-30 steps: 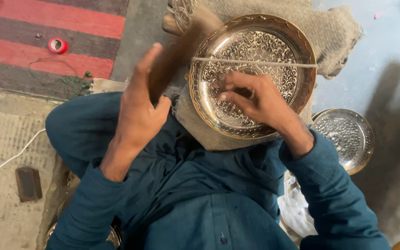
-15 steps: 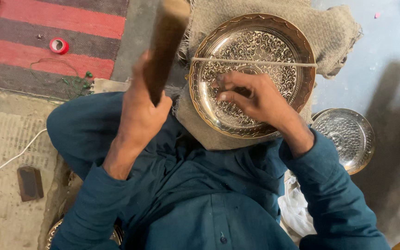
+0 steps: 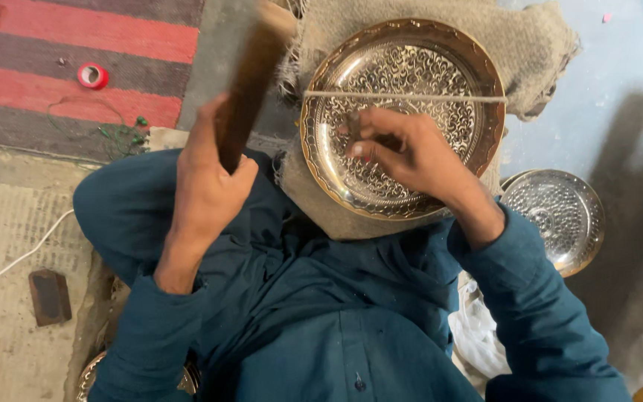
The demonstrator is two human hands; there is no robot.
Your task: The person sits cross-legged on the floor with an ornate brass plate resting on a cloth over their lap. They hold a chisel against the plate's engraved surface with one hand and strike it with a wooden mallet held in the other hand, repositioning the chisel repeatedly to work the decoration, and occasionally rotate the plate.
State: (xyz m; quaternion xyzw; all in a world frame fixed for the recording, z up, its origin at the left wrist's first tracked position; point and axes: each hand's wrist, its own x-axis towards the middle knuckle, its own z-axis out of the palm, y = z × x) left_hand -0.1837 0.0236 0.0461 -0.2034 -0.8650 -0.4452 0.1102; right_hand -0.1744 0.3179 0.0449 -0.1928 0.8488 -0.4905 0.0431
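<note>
On a burlap-padded floor, left hand (image 3: 206, 190) grips a dark wooden mallet (image 3: 247, 82) by its handle, right hand (image 3: 411, 152) pinches a thin metal punch (image 3: 353, 126) on the stiff, likely dent-prone engraved round brass tray (image 3: 403, 59).

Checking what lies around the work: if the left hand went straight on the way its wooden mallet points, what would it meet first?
The left hand grips a wooden mallet pointing up and away. Along that line lies the frayed edge of the burlap sacking under the engraved brass plate, probably first, though depth is unclear and the mallet looks raised.

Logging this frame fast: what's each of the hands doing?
Left hand: closed on wooden mallet.
Right hand: closed on small chisel against engraved plate.
</note>
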